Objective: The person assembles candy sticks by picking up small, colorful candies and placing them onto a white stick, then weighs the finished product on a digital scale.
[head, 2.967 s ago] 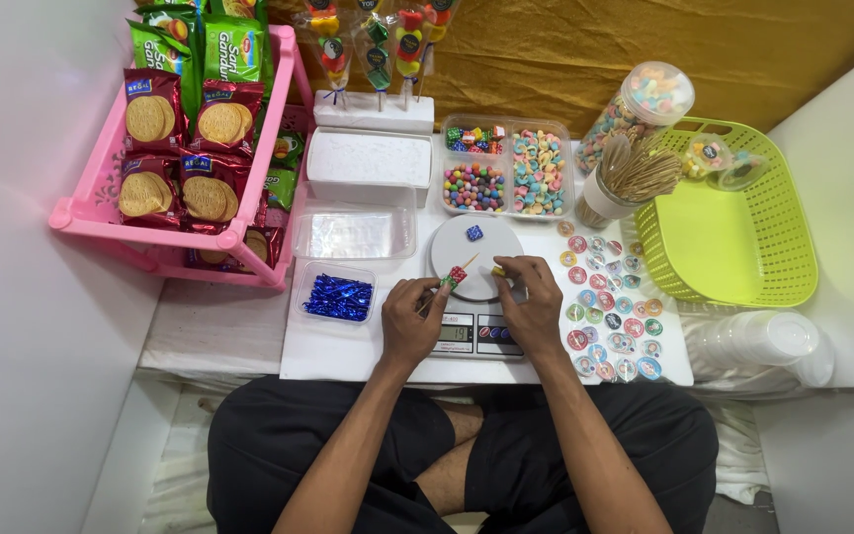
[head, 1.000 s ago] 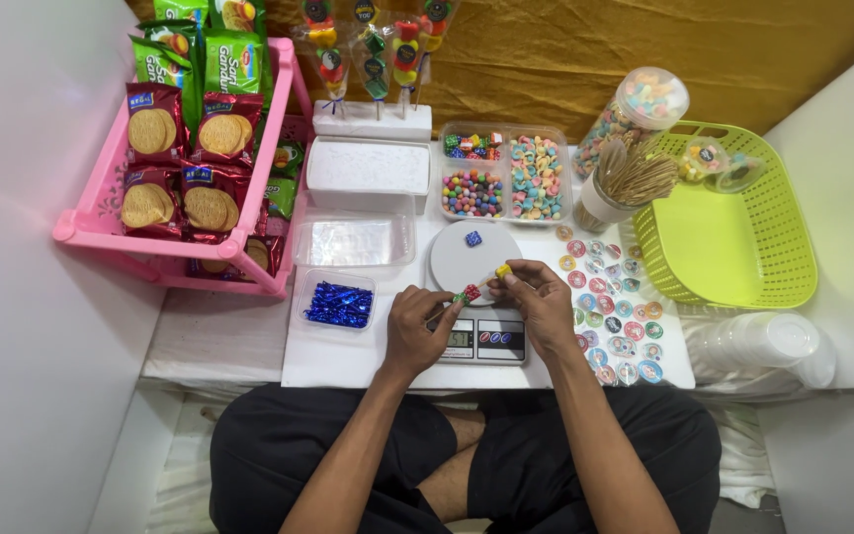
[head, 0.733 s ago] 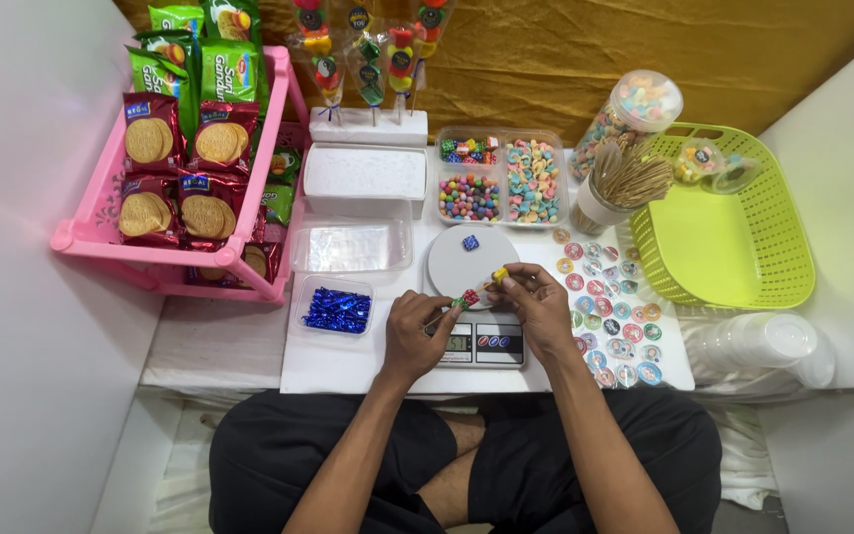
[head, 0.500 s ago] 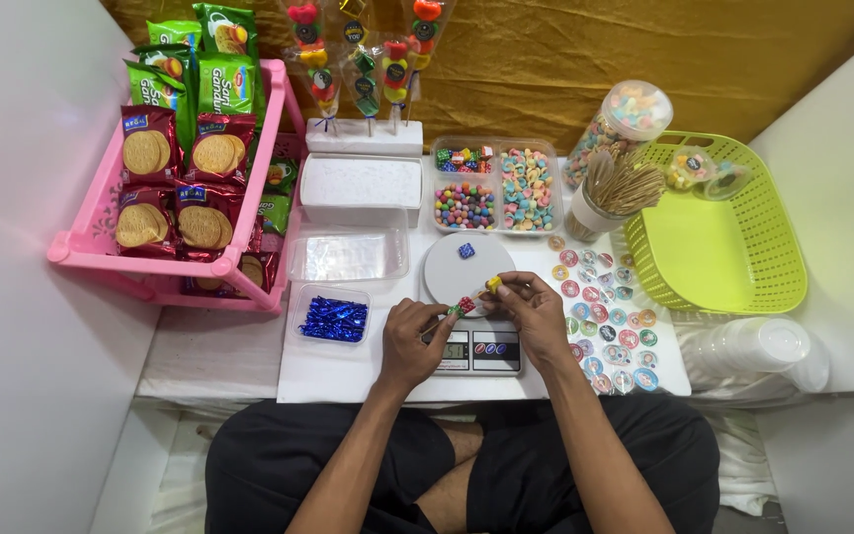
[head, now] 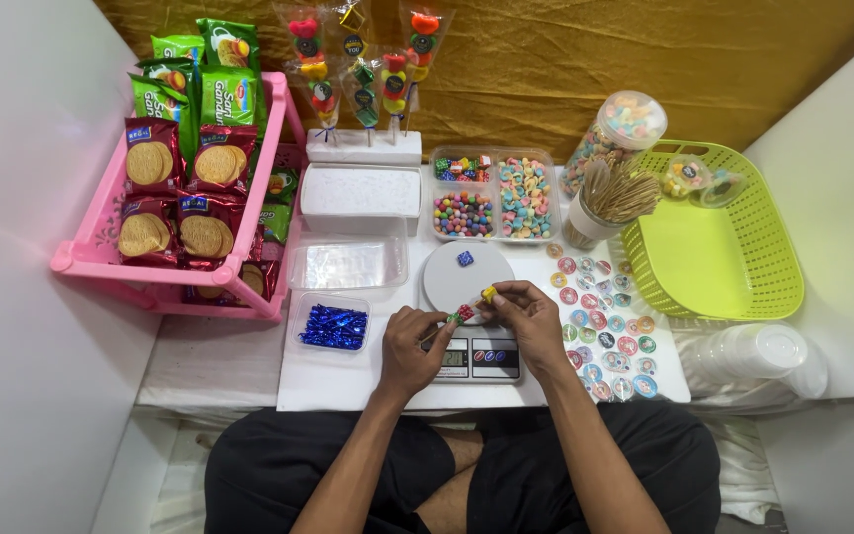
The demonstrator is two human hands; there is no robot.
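Skewer (head: 444,327) w/ candy on it sits low-center of frame, just over the digital scale (head: 473,354). I see my left hand (head: 409,348) pinched shut on the stick's lower end, tip pointing up-right. A red-and-green candy (head: 464,313) is already threaded near the tip. My right hand (head: 529,318) is closed on a small yellow candy (head: 488,294), thumb and forefinger, held just beside the tip, not clearly touching it.

Step in hand, as I judge it: threading, w/ the yellow piece about to go on. Next move calls for lining the candy's middle w/ the point and pushing straight along the stick while the left hand holds steady; off-axis and the piece may split or slide off.

Round white scale pan (head: 467,274) is just above the hands, w/ one blue wrapped candy (head: 465,258) on it. Left of the hands: clear tub of blue wrapped candies (head: 333,326). Upper center: divided tray of mixed candies (head: 494,196), and finished candy skewers (head: 363,74) standing in a white foam block (head: 364,148). Cup of bare skewers (head: 607,201) sits right of the tray, round stickers (head: 600,326) spread below it. Green basket (head: 714,237) at right, pink rack (head: 101,259) of biscuit packs at left.
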